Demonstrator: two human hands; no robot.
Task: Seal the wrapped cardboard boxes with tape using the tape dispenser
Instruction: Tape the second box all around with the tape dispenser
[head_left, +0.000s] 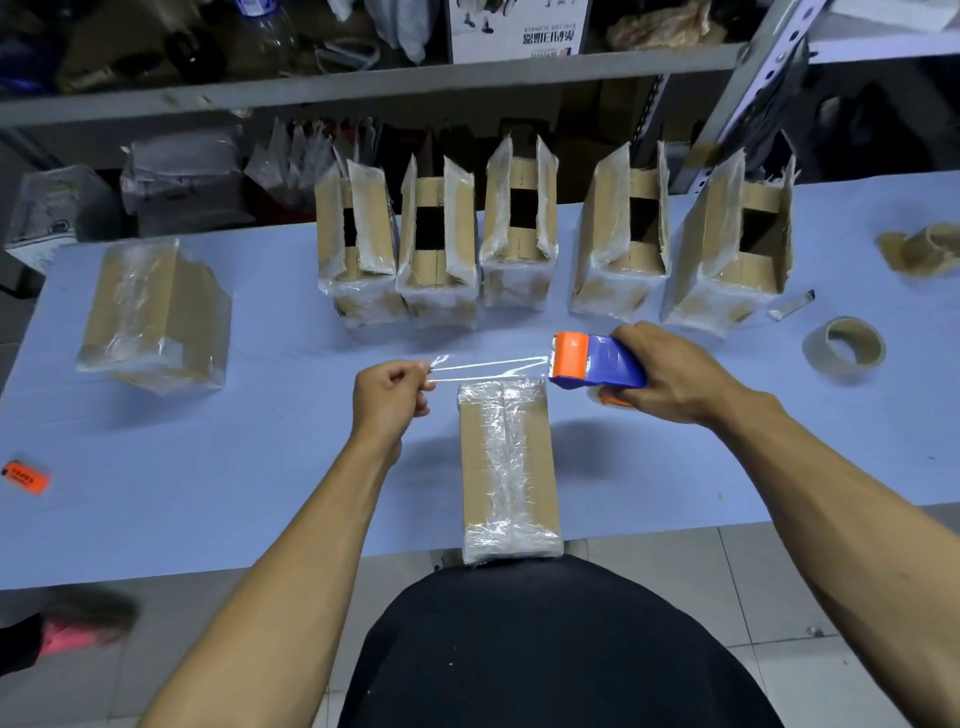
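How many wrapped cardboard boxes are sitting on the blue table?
7: five stand open-topped in a back row, one lies at far left, and one lies at the near edge below the stretched tape. The shelf clutter behind could hide others.

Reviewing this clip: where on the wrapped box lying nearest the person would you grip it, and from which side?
Grip the wrapped box across its narrow width, thumb and fingers on the two long cardboard sides, coming from above. It lies flat and lengthways toward the person, its long sides are free, while the left hand and right hand stretch tape above its far end.
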